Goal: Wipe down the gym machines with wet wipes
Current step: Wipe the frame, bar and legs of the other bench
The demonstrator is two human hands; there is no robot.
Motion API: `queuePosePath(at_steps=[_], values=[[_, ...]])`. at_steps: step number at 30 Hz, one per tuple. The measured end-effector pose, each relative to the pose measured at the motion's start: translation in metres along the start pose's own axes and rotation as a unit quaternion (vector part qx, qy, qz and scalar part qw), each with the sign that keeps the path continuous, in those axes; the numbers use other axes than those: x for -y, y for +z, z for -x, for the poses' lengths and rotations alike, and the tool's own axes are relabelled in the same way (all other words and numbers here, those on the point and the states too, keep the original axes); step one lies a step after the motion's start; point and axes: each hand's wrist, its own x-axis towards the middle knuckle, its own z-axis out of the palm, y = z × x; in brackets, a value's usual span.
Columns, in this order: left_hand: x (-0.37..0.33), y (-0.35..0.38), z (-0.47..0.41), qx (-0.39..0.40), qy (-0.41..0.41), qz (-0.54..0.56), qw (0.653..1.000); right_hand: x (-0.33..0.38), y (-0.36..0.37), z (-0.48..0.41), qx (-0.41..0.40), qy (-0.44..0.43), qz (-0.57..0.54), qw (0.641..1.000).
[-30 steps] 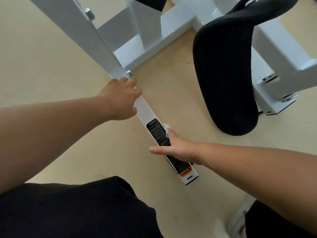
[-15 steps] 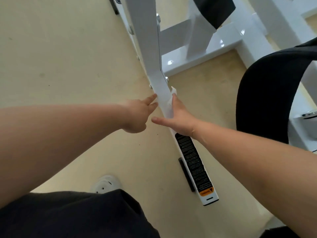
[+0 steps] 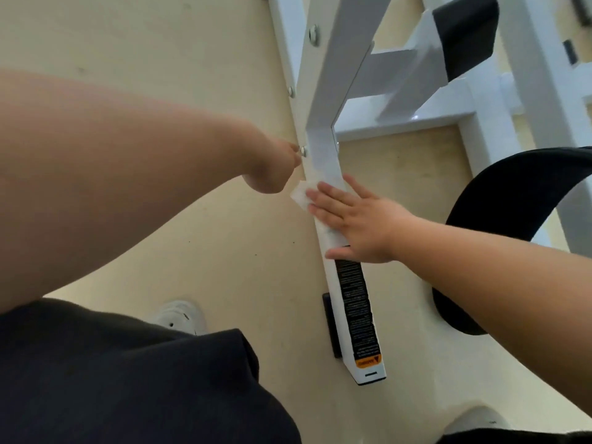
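The right hand [image 3: 355, 222] lies flat, fingers straight and spread, pressing a white wipe [image 3: 300, 196] onto the machine's white bar [image 3: 322, 155] just above its black label [image 3: 355, 299]. The left hand [image 3: 272, 169] reaches to the bar's side by a bolt [image 3: 303, 151]; I can't tell its grip.

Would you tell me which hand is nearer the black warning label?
Right. The right hand lies just above the label; the left hand is farther up, by a bolt.
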Motion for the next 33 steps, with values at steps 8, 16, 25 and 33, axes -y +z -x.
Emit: queuePosePath(at_steps=[8,16,25,33], values=[[0.008,0.023,0.02,0.076,-0.017,-0.032,0.996,-0.024,-0.05,-0.056,0.025,0.024,0.083,0.996],[0.019,0.011,0.023,-0.058,0.051,-0.007,0.997,0.028,-0.004,0.008,0.053,-0.072,0.05,0.995],[0.002,0.048,-0.022,-0.088,0.121,0.013,0.989,0.024,-0.02,0.015,0.096,-0.084,0.081,0.988],[0.013,0.048,-0.028,-0.078,0.124,0.012,0.989,0.009,-0.036,-0.02,0.077,-0.02,0.12,0.99]])
